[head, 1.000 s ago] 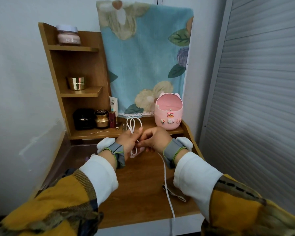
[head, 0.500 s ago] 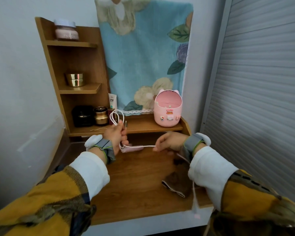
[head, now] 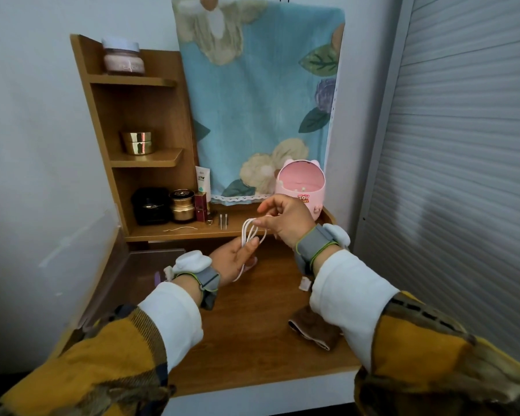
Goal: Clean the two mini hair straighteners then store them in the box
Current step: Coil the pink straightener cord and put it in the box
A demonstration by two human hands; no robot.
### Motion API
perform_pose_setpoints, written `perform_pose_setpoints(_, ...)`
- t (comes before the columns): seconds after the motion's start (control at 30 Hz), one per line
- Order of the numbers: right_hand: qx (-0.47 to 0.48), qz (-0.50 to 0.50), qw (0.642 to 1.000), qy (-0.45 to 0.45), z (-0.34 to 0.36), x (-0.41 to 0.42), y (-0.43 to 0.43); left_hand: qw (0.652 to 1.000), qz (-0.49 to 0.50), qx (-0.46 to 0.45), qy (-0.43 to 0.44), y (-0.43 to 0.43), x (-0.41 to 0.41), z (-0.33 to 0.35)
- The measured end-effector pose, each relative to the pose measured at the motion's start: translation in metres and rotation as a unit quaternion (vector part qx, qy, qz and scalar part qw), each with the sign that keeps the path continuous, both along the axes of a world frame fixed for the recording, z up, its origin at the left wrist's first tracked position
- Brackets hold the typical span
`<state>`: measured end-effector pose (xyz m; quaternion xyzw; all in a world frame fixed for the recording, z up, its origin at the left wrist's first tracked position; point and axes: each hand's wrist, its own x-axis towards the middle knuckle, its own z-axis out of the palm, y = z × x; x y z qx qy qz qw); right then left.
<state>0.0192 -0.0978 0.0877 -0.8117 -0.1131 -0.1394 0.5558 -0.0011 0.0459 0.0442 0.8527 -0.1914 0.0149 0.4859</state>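
Note:
My left hand (head: 233, 261) grips a pink mini hair straightener (head: 250, 263), mostly hidden under the palm, together with loops of its white cord (head: 252, 234). My right hand (head: 285, 220) pinches the top of the cord loops, just above and right of the left hand. The pink box (head: 300, 190) with cartoon stickers stands open on the low shelf, right behind my right hand. A brown cloth (head: 314, 328) lies on the desk under my right forearm. A second straightener is not clearly visible.
The wooden desk (head: 252, 340) has a shelf unit (head: 138, 157) at the back left with jars and cosmetics. Two cotton swabs (head: 223, 220) lie on the low shelf. A floral towel (head: 258, 94) hangs behind. A grey shutter (head: 463, 175) closes the right side.
The right hand, which had pulled the cord out to the right, has come back up to the left hand and added a loop. The trailing cord is gone from the desk front.

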Motion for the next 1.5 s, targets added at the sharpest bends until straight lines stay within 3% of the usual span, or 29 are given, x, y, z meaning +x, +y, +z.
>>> perform_pose_setpoints(0.07,0.007,-0.025,1.0,-0.002,-0.004,0.0,0.0,0.999,-0.009,-0.034,0.032,0.002,0.0,-0.002)
perform_pose_setpoints(0.13,-0.003,-0.045,0.999,0.011,-0.005,-0.002,-0.002,0.982,-0.005,-0.148,0.113,0.004,0.003,-0.005)
perform_pose_setpoints(0.3,-0.023,0.009,0.995,0.099,0.0,-0.014,-0.013,0.889,0.069,-0.395,0.222,0.004,0.009,0.002)
perform_pose_setpoints(0.37,-0.003,0.031,0.991,0.134,-0.003,-0.016,-0.016,0.859,0.105,-0.438,0.243,0.007,0.015,0.004)
perform_pose_setpoints(0.47,0.045,0.02,0.989,0.136,-0.011,-0.017,-0.013,0.855,0.141,-0.433,0.248,0.007,0.022,-0.002)
perform_pose_setpoints(0.57,0.11,-0.024,0.988,0.109,-0.019,-0.015,-0.001,0.858,0.116,-0.426,0.263,-0.003,0.014,-0.001)
perform_pose_setpoints(0.7,0.145,-0.005,0.985,0.097,-0.021,-0.017,0.016,0.9,0.074,-0.347,0.254,-0.011,0.004,0.001)
perform_pose_setpoints(0.9,0.019,0.097,0.985,0.145,-0.024,-0.024,0.024,0.919,0.125,-0.312,0.207,-0.008,0.018,-0.001)
perform_pose_setpoints(1.0,-0.07,0.105,0.984,0.124,-0.019,-0.024,0.021,0.934,0.184,-0.258,0.166,0.001,0.022,-0.003)
perform_pose_setpoints(1.07,-0.198,0.105,0.969,0.103,-0.018,-0.023,0.014,0.919,0.184,-0.297,0.182,0.005,0.02,0.001)
perform_pose_setpoints(1.17,-0.317,0.09,0.94,0.089,-0.022,-0.021,0.002,0.859,0.137,-0.427,0.249,0.004,0.02,0.005)
perform_pose_setpoints(1.27,-0.417,0.082,0.899,0.102,-0.024,-0.02,-0.004,0.848,0.113,-0.451,0.254,0.001,0.015,0.002)
perform_pose_setpoints(1.4,-0.463,0.016,0.881,0.093,-0.023,-0.011,-0.004,0.878,0.081,-0.384,0.274,-0.004,0.008,0.002)
perform_pose_setpoints(1.5,-0.458,-0.068,0.887,0.0,-0.024,-0.012,-0.003,0.923,0.073,-0.285,0.247,-0.005,0.008,0.002)
